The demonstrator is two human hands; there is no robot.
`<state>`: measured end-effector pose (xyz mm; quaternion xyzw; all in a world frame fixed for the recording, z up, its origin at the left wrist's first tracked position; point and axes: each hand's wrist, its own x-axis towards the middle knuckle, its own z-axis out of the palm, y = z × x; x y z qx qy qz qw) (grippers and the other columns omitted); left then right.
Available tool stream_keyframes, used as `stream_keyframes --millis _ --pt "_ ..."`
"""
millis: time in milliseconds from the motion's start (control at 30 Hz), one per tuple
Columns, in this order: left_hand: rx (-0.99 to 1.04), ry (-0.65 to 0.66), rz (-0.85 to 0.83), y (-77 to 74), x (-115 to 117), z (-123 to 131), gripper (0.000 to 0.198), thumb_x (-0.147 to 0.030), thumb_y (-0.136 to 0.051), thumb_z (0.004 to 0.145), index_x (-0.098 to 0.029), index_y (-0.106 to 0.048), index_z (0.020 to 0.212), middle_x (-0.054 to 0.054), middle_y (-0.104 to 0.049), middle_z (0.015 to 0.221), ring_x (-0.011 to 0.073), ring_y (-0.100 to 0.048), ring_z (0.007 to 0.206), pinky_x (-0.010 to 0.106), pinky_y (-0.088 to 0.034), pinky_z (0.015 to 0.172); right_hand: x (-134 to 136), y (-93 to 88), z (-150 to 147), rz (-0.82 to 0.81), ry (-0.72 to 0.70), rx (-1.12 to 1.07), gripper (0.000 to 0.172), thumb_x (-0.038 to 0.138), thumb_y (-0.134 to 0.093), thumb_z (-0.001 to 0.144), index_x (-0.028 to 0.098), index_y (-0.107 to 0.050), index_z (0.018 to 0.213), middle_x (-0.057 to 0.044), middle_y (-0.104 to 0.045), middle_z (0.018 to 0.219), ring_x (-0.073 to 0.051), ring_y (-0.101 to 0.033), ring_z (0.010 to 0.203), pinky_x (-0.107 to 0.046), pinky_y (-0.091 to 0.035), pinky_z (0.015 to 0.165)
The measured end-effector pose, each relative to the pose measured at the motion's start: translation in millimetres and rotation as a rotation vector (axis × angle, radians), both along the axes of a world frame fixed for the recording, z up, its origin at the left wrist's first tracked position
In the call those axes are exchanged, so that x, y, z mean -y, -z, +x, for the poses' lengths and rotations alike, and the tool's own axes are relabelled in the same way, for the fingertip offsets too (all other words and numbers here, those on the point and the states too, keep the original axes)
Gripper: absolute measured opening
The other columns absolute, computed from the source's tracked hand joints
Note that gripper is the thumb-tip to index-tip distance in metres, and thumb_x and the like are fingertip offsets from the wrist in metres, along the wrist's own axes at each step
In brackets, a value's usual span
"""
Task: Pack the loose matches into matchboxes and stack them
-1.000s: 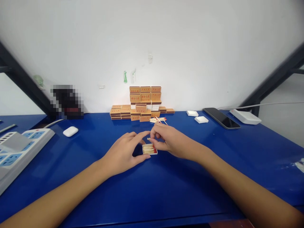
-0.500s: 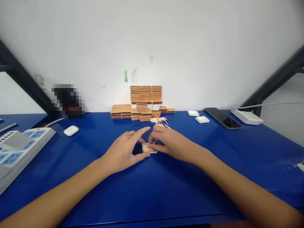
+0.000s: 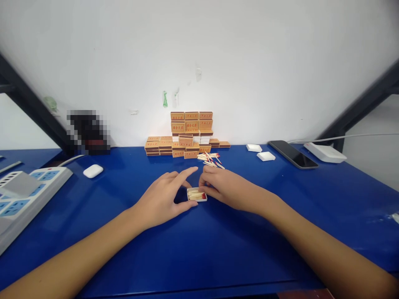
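A small white matchbox tray [image 3: 202,200] lies on the blue tabletop, filled with matches [image 3: 195,194] whose red heads point right. My left hand [image 3: 162,199] steadies the tray from the left: the thumb is at its near edge, other fingers at its far edge, and the index finger stretches out above. At the tray's far right corner is my right hand [image 3: 224,185], thumb and fingertips pinched together over the match heads. Whatever is between those fingertips is hidden. Behind the hands lies a loose pile of matches [image 3: 209,157].
Orange matchboxes [image 3: 191,126] stand stacked against the wall. Two white pieces [image 3: 266,156], a black phone [image 3: 293,153] and a white device [image 3: 325,152] lie at right. A white earphone case [image 3: 93,170] and a power strip [image 3: 37,189] are at left.
My right hand has shifted slightly right, from over the matches to the tray's right end, uncovering the red heads. The left hand has stayed almost still.
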<state>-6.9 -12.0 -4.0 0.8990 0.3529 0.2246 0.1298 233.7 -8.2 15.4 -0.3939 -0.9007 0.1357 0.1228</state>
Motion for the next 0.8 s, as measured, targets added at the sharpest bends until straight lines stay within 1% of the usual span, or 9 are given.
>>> stream_keyframes --millis 133,200,300,400,500,567,633,800 --pt "0.009 0.001 0.010 -0.4 -1.1 0.5 0.085 -0.035 -0.079 0.090 -0.033 -0.029 0.159 -0.001 -0.077 0.114 0.0256 -0.066 0.113 0.045 -0.049 0.101 0.9 6.3 -3.2 0.032 0.009 -0.032 0.014 0.018 -0.052 0.104 0.017 -0.062 0.094 -0.007 -0.061 0.102 -0.017 -0.058 0.084 -0.032 -0.046 0.077" --pt "0.016 0.004 0.016 -0.5 -1.3 0.3 0.084 -0.034 -0.079 0.090 -0.033 -0.030 0.158 -0.001 -0.077 0.114 0.0256 -0.067 0.114 0.045 -0.049 0.102 1.2 6.7 -2.8 0.030 0.018 -0.052 0.012 0.016 -0.053 0.103 0.017 -0.062 0.095 -0.007 -0.061 0.103 -0.017 -0.059 0.085 -0.031 -0.045 0.076" --pt "0.016 -0.006 0.013 -0.6 -1.2 -0.2 0.084 -0.035 -0.079 0.089 -0.033 -0.031 0.158 0.000 -0.077 0.114 0.0259 -0.067 0.114 0.046 -0.050 0.103 -1.2 0.1 5.7 0.025 0.018 -0.065 0.015 0.020 -0.054 0.104 0.018 -0.063 0.093 -0.006 -0.062 0.099 -0.017 -0.057 0.083 -0.030 -0.043 0.074" --pt "0.006 -0.020 0.010 -0.5 -0.7 -0.1 0.084 -0.036 -0.079 0.089 -0.033 -0.031 0.158 0.000 -0.076 0.114 0.0264 -0.066 0.114 0.046 -0.050 0.102 -5.6 -11.1 19.5 0.026 0.039 -0.099 0.019 0.026 -0.055 0.103 0.019 -0.065 0.088 -0.002 -0.062 0.086 -0.016 -0.054 0.075 -0.029 -0.040 0.070" --pt "0.006 -0.022 0.008 -0.5 -0.2 0.2 0.084 -0.036 -0.079 0.089 -0.033 -0.031 0.158 0.000 -0.077 0.113 0.0265 -0.067 0.113 0.047 -0.050 0.102 -7.3 -17.0 26.3 -0.020 0.031 -0.104 0.010 0.025 -0.064 0.097 0.020 -0.067 0.089 0.001 -0.060 0.079 -0.015 -0.052 0.072 -0.028 -0.038 0.067" --pt "0.006 -0.022 0.006 -0.7 0.0 0.1 0.085 -0.036 -0.079 0.089 -0.033 -0.031 0.158 0.000 -0.076 0.113 0.0262 -0.067 0.112 0.046 -0.050 0.101 -6.2 -15.6 24.2 -0.052 0.011 -0.084 0.004 0.024 -0.068 0.093 0.021 -0.068 0.091 0.001 -0.061 0.082 -0.014 -0.052 0.073 -0.028 -0.038 0.068" --pt "0.008 -0.022 0.009 -1.1 -0.1 -0.1 0.085 -0.036 -0.080 0.089 -0.032 -0.031 0.158 0.000 -0.076 0.113 0.0258 -0.067 0.112 0.046 -0.050 0.102 -4.4 -11.6 19.3 -0.072 0.004 -0.066 0.002 0.023 -0.068 0.093 0.021 -0.068 0.093 0.000 -0.061 0.085 -0.015 -0.053 0.075 -0.028 -0.038 0.069" --pt "-0.001 -0.026 -0.004 -1.8 -0.7 -0.1 0.084 -0.036 -0.079 0.089 -0.032 -0.031 0.158 0.000 -0.076 0.114 0.0255 -0.067 0.113 0.046 -0.050 0.102 -2.7 -5.3 12.1 -0.067 0.008 -0.069 0.009 0.021 -0.062 0.096 0.020 -0.065 0.088 -0.001 -0.064 0.088 -0.015 -0.054 0.078 -0.028 -0.039 0.069"
